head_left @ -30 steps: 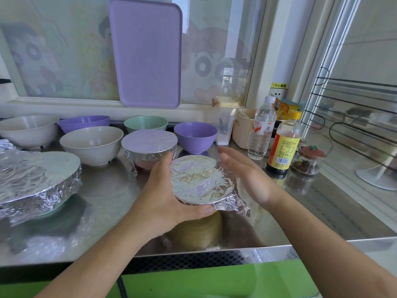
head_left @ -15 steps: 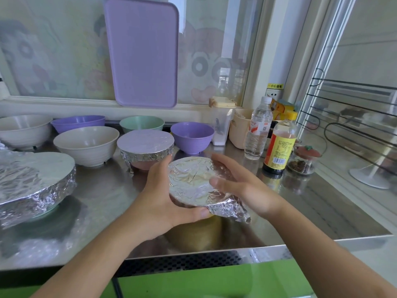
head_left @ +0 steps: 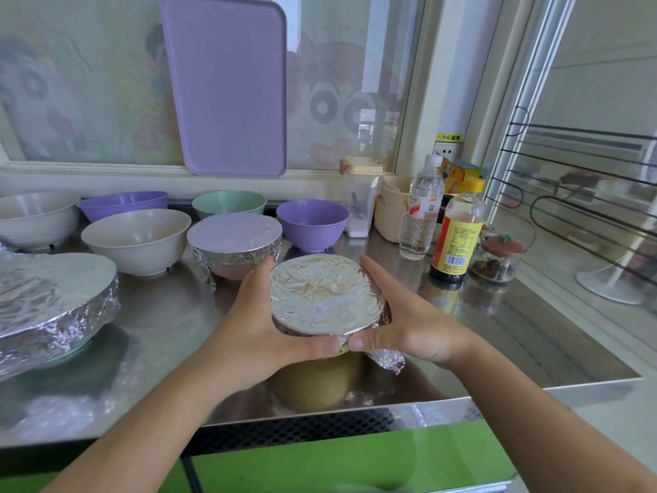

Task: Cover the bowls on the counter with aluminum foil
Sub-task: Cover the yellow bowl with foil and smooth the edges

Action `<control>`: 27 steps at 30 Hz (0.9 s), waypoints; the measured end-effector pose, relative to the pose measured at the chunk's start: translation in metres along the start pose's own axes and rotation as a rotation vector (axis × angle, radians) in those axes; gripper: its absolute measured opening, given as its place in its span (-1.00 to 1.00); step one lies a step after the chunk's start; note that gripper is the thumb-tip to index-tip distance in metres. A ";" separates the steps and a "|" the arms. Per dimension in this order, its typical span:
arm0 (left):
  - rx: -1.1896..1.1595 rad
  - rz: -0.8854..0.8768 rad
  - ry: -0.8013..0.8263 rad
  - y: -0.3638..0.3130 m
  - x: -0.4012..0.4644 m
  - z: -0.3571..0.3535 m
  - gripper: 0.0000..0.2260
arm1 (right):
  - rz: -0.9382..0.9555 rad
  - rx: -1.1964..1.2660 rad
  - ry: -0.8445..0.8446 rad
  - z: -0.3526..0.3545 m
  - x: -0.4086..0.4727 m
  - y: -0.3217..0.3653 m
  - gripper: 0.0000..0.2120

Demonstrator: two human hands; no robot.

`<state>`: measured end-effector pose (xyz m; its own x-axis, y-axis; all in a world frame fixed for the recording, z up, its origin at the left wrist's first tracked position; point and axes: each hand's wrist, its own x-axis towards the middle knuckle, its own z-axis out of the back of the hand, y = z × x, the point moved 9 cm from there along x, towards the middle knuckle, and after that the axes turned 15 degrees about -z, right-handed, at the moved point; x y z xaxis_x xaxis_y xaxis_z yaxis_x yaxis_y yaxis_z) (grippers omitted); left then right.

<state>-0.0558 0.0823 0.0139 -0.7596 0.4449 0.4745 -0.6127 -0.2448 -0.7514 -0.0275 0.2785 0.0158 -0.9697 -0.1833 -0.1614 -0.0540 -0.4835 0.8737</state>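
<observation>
Your left hand [head_left: 263, 329] cups the left side of the foil-covered bowl [head_left: 325, 295] at the centre of the frame, fingers curled round its rim and thumb pressing along the near edge. Your right hand [head_left: 409, 322] mirrors it on the right side, fingers laid along the far rim and thumb tip pinching the foil against the near edge, almost touching the left thumb. The bowl stands on the steel counter [head_left: 170, 314] near its front edge.

The foil will likely handle as light, thin and easily torn, holding whatever crease you give it, so press at the rim instead of the taut top. A loose foil tail [head_left: 389, 361] sticks out below your right thumb and looks unfolded yet.

Just above sits another foil-wrapped bowl [head_left: 234, 240]; at left centre, a larger wrapped dish [head_left: 53, 297]. Uncovered still: a cream bowl [head_left: 137, 240], a purple bowl [head_left: 313, 224], and more along the upper left.
</observation>
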 end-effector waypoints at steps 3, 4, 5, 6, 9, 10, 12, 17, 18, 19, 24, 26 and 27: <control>0.036 0.010 0.005 0.001 -0.003 0.001 0.43 | 0.013 -0.013 -0.042 0.002 0.000 0.000 -0.09; 0.043 0.012 0.016 0.001 -0.003 0.001 0.46 | 0.011 -0.018 -0.052 0.003 0.001 -0.003 -0.09; 0.045 0.021 0.028 0.003 -0.003 0.002 0.49 | -0.002 -0.017 -0.054 0.003 0.002 -0.005 -0.06; 0.046 0.031 0.039 0.003 -0.003 0.002 0.51 | -0.013 -0.016 -0.049 0.003 0.002 -0.005 0.00; 0.054 0.042 0.019 0.000 -0.001 0.008 0.48 | -0.025 0.009 -0.009 0.002 0.002 -0.006 0.11; 0.062 0.036 0.002 -0.002 -0.001 0.010 0.43 | -0.013 0.033 0.000 0.002 0.002 -0.006 0.09; 0.076 0.011 -0.020 -0.007 -0.001 0.010 0.26 | -0.014 0.067 -0.021 0.003 0.003 -0.006 0.13; 0.126 -0.033 -0.032 -0.016 -0.002 0.005 -0.08 | 0.011 0.035 -0.038 -0.002 -0.004 0.002 -0.12; 0.135 -0.040 -0.048 -0.015 -0.003 0.005 0.05 | 0.008 0.025 -0.045 -0.003 -0.005 0.004 -0.18; 0.146 -0.036 -0.058 -0.016 -0.003 0.006 0.14 | 0.009 0.009 -0.058 -0.004 -0.007 0.006 -0.18; 0.180 -0.017 -0.091 -0.012 -0.004 0.005 0.04 | 0.035 -0.001 -0.069 -0.004 -0.012 0.012 -0.20; 0.176 -0.016 -0.111 -0.014 -0.004 0.004 0.07 | 0.047 -0.016 -0.094 -0.004 -0.010 0.013 -0.17; 0.166 -0.026 -0.120 -0.016 -0.004 0.004 0.08 | 0.036 -0.014 -0.103 -0.004 -0.009 0.011 -0.11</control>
<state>-0.0437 0.0813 0.0259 -0.7576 0.3497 0.5511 -0.6523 -0.3778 -0.6570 -0.0181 0.2716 0.0247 -0.9904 -0.1120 -0.0815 -0.0162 -0.4902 0.8714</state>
